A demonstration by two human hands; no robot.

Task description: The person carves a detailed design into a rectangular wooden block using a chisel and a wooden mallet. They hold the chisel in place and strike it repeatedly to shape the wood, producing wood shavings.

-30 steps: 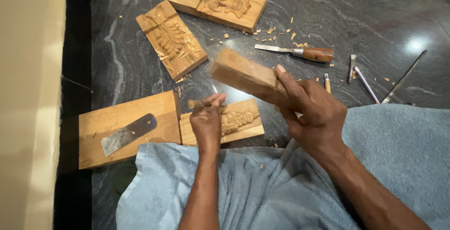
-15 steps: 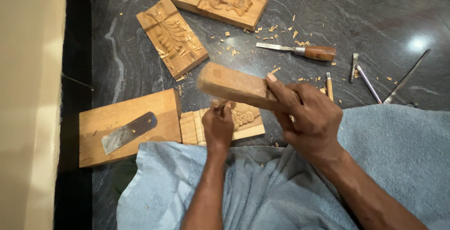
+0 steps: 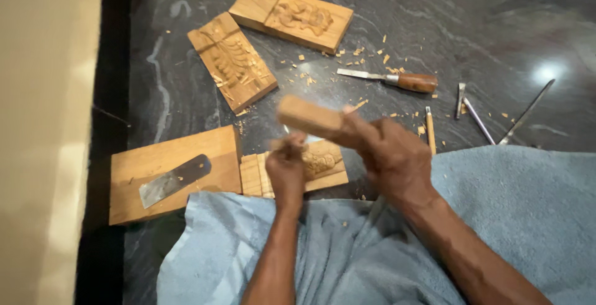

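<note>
No packages, labels, signs or screens anywhere in view.

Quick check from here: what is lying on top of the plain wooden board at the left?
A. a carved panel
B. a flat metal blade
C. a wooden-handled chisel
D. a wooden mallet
B: a flat grey metal blade lies across the plain board; the wooden-handled chisel lies on the dark floor.

Both forearms reach forward from the bottom edge, bare to the wrist. The left hand [image 3: 287, 167] is curled into a closed fist, knuckles up, thumb and fingers pinched together at the top. The right hand [image 3: 392, 156] sits just beside it and slightly higher, back of the hand upward, fingers wrapped shut in a tight grip; its outline is blurred.
</note>
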